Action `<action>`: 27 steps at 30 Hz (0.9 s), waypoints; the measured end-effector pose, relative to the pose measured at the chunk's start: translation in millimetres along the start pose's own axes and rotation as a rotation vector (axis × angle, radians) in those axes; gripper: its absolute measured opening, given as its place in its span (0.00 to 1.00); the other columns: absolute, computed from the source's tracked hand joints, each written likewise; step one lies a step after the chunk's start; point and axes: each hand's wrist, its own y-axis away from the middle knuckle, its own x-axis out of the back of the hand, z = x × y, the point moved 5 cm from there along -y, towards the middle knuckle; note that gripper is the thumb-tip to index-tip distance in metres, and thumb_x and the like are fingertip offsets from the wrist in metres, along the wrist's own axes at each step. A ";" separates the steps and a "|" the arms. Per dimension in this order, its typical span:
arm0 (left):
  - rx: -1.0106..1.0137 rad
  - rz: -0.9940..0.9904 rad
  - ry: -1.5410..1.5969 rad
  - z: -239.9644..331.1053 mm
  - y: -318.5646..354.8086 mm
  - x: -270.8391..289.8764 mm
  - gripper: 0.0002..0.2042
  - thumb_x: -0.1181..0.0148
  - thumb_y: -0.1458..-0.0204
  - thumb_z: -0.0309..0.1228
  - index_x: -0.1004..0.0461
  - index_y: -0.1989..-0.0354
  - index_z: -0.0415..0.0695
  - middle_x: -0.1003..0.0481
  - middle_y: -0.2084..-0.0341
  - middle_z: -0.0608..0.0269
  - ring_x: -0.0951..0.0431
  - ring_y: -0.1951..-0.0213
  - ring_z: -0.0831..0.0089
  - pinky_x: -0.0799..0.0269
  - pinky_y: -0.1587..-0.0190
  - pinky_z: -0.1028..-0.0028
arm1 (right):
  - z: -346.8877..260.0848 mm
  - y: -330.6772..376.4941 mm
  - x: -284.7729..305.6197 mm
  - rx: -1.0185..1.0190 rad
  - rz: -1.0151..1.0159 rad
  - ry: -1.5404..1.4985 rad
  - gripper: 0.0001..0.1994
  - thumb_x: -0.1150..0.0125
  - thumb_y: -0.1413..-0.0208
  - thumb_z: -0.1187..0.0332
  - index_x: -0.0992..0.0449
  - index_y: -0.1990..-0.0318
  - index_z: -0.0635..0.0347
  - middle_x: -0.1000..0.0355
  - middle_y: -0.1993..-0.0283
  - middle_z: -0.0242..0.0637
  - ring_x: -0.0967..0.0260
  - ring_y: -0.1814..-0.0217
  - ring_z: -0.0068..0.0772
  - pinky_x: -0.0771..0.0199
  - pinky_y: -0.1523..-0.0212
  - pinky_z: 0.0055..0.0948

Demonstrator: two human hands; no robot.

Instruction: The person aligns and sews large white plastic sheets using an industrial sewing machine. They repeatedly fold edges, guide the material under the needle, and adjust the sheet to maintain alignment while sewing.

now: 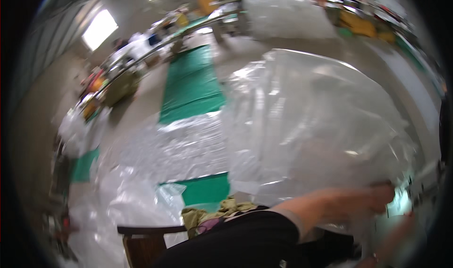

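Observation:
My left arm, in a dark sleeve, reaches across to the right. My left hand (pixel 380 197) is at the near right edge of a big, clear plastic sheet (pixel 325 112), beside a small bright lamp (pixel 400 199) on a pale machine (pixel 427 183). From the lower right comes my right forearm, with my right hand (pixel 401 228) just below the lamp. Motion smears the fingers of both hands, so what they grip, if anything, does not show. The sheet spreads in loose folds away from my left hand.
Green cloth strips (pixel 193 84) lie beneath shiny plastic (pixel 188 145). A wooden stool (pixel 146 244) stands at lower left near an olive cloth (pixel 207 216). More clear plastic (pixel 127 202) heaps on the left. Cluttered benches (pixel 165 44) line the back, near a large plastic bundle (pixel 285 15).

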 end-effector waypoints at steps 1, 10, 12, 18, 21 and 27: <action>0.061 0.056 0.042 -18.3 -3.8 -10.8 0.13 0.43 0.70 0.31 0.22 0.76 0.36 0.24 0.71 0.44 0.23 0.65 0.51 0.27 0.57 0.60 | -36.8 10.5 5.2 0.194 0.143 0.107 0.18 0.55 0.34 0.62 0.28 0.47 0.67 0.28 0.50 0.48 0.30 0.48 0.41 0.31 0.46 0.35; -0.125 0.296 0.120 -14.6 7.0 19.9 0.08 0.44 0.57 0.26 0.25 0.69 0.37 0.26 0.62 0.54 0.28 0.54 0.57 0.30 0.49 0.63 | -112.8 94.1 64.7 0.145 0.114 0.475 0.09 0.40 0.47 0.69 0.25 0.59 0.63 0.29 0.60 0.43 0.32 0.56 0.46 0.31 0.53 0.41; -0.101 0.357 0.146 -13.6 9.8 26.8 0.08 0.46 0.57 0.24 0.25 0.70 0.36 0.26 0.61 0.55 0.28 0.54 0.58 0.30 0.49 0.63 | -116.5 95.6 63.6 0.119 0.129 0.393 0.09 0.40 0.48 0.71 0.24 0.60 0.63 0.30 0.60 0.43 0.32 0.56 0.46 0.31 0.54 0.40; 0.032 0.282 0.145 -28.7 -3.5 27.0 0.09 0.45 0.56 0.23 0.24 0.66 0.39 0.26 0.59 0.62 0.29 0.52 0.61 0.28 0.53 0.64 | -107.8 93.3 51.2 0.060 0.156 0.247 0.06 0.41 0.47 0.75 0.27 0.62 0.65 0.31 0.60 0.43 0.31 0.59 0.45 0.29 0.58 0.38; 0.093 0.300 0.094 -34.6 -10.0 27.7 0.08 0.45 0.56 0.23 0.25 0.67 0.40 0.25 0.60 0.64 0.29 0.53 0.62 0.27 0.55 0.64 | -111.8 95.8 52.4 0.037 0.148 0.055 0.05 0.44 0.43 0.74 0.30 0.61 0.64 0.29 0.63 0.41 0.30 0.65 0.40 0.29 0.63 0.34; 0.077 0.353 0.085 -46.8 -21.6 25.8 0.09 0.44 0.57 0.24 0.25 0.65 0.43 0.25 0.61 0.64 0.28 0.53 0.62 0.27 0.56 0.64 | -115.0 116.0 47.7 -0.221 -0.004 -0.616 0.06 0.48 0.39 0.73 0.31 0.58 0.63 0.28 0.69 0.31 0.34 0.71 0.17 0.34 0.71 0.20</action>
